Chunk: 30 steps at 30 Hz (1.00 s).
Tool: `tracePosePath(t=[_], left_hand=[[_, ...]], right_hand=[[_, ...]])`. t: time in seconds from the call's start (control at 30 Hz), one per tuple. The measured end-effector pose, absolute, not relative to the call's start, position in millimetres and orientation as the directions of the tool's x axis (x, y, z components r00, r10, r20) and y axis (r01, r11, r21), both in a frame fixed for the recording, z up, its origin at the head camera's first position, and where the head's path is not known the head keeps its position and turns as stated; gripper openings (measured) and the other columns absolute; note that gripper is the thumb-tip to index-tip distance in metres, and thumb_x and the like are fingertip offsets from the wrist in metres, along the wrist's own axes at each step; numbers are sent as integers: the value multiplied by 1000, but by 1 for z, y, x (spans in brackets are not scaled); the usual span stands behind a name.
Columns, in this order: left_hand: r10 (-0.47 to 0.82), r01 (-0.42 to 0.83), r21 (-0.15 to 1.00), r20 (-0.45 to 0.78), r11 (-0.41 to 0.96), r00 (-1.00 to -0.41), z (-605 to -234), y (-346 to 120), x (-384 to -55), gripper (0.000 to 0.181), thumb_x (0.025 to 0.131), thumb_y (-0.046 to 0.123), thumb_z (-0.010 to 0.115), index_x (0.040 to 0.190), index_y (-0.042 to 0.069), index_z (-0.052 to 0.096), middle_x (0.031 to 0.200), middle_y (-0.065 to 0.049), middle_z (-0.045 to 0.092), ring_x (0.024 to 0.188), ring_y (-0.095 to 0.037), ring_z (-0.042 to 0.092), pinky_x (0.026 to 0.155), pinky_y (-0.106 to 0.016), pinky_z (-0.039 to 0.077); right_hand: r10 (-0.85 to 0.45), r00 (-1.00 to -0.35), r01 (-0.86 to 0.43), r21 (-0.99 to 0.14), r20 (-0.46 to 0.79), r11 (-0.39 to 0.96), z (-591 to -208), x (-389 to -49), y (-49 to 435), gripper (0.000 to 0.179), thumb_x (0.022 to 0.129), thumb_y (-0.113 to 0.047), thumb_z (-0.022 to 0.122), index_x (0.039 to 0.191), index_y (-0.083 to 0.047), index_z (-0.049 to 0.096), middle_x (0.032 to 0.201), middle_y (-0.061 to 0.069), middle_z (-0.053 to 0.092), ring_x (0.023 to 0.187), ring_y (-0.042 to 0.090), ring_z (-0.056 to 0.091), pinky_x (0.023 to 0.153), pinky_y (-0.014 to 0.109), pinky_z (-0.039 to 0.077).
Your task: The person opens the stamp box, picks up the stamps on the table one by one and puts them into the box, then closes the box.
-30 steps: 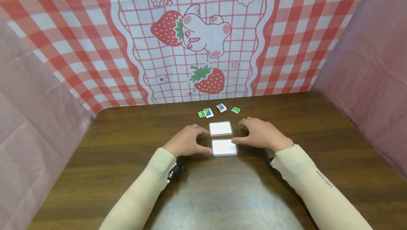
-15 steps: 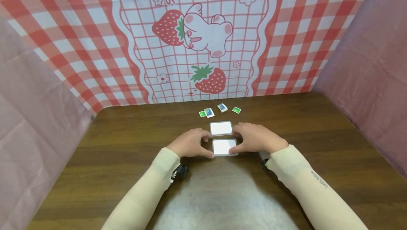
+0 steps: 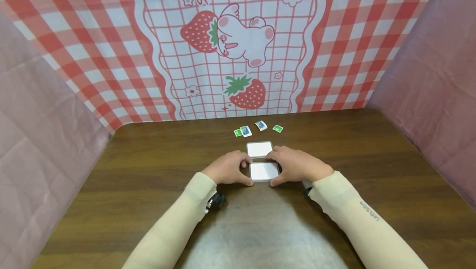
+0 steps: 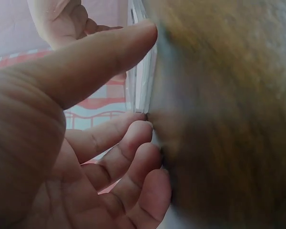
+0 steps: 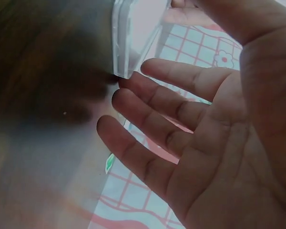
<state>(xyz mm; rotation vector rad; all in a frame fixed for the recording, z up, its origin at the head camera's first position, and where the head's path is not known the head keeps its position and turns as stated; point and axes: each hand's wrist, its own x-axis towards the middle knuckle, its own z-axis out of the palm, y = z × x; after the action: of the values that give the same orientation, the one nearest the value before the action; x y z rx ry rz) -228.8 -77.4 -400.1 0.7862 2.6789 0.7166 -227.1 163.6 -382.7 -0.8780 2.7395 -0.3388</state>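
Two flat, clear-edged plastic cases with white faces lie on the table, one behind the other, in the head view. At the left end of the nearer case [image 3: 264, 171], my left hand [image 3: 228, 169] holds its corners, thumb at the near edge and fingers at the far edge. My right hand [image 3: 300, 165] holds the right end in the same way. In the left wrist view the left thumb [image 4: 133, 40] lies against the case's edge [image 4: 142, 78]. The right wrist view has fingertips at a corner of the case [image 5: 128, 43]; the right thumb's tip is out of frame. Just behind lies the farther case [image 3: 259, 149].
Behind the cases lie small stamp-like pieces: a green one [image 3: 238, 133], a blue one [image 3: 245, 131], another blue one [image 3: 261, 125] and a green one [image 3: 277, 128]. The brown table [image 3: 148, 153] ends at a checked strawberry cloth [image 3: 238, 41], with pink cloth [image 3: 431, 66] on both sides.
Both hands have closed in on the nearer case. The right thumb has slid from its top face to the near edge, and the right fingers have come in to its far side.
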Motion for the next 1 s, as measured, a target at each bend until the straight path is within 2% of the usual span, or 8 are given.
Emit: tracePosePath(t=[0.33,0.73,1.0], left_hand=[[548,400,547,-131,735,-826,-402,-76,-228,55,81,32,90,124,9,64,104,-3,58,95,-17,55,90,-36,47],[558,405,549,-140,732,-818,-403,-77,-228,54,82,31,89,123,9,63,104,-2,57,96,-17,54,91,-35,46],[556,400,548,-147,735,-818,-404,-78,-228,55,83,32,88,125,9,62,105,-2,57,96,-17,54,91,-35,46]], right_hand=[[-632,-764,-589,-257,-132,766,-386,-224,159,68,85,-36,87,140,-8,59,137,10,58,109,20,57,88,42,52],[-655,-747,-624,-218,-114,750,-387,-224,157,54,86,-34,86,126,-2,66,119,11,61,98,18,56,81,37,51],[-643,-755,-602,-255,-126,757,-388,-224,157,55,87,-32,86,128,-3,65,125,11,60,103,19,56,85,37,52]])
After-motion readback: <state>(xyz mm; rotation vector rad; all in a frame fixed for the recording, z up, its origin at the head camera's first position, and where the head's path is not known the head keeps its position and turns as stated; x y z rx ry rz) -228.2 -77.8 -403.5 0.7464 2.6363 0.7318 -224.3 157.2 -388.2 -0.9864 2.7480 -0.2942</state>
